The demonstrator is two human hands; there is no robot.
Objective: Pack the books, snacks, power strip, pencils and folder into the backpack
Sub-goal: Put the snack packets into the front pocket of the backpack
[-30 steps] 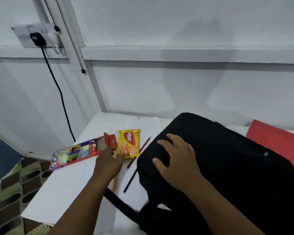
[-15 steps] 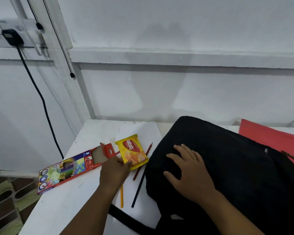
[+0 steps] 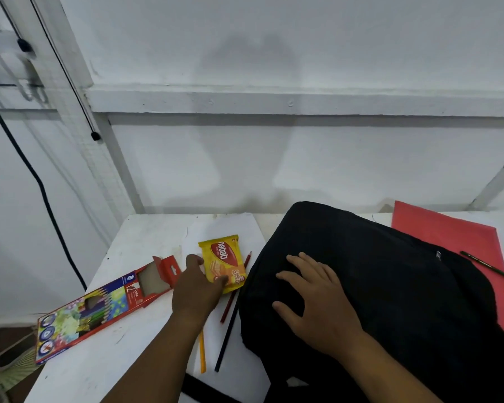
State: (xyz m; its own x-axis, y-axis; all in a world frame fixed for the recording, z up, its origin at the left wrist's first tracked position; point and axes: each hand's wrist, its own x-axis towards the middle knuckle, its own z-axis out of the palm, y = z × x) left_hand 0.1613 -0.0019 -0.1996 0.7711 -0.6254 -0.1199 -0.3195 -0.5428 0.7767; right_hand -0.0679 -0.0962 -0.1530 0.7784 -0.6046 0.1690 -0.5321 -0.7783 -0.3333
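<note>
Left grip [image 3: 197, 289] pinches snack packet [image 3: 223, 261]; right grip [image 3: 314, 303] rests flat on backpack [image 3: 390, 286].

Soft, even light, faint shadows on the wall [image 3: 274, 158], wide-angle bending at edges

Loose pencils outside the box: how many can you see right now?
4. A red pencil, a black pencil and a yellow pencil lie between the left hand and the backpack; a dark green pencil lies on the red folder. More may be hidden.
</note>
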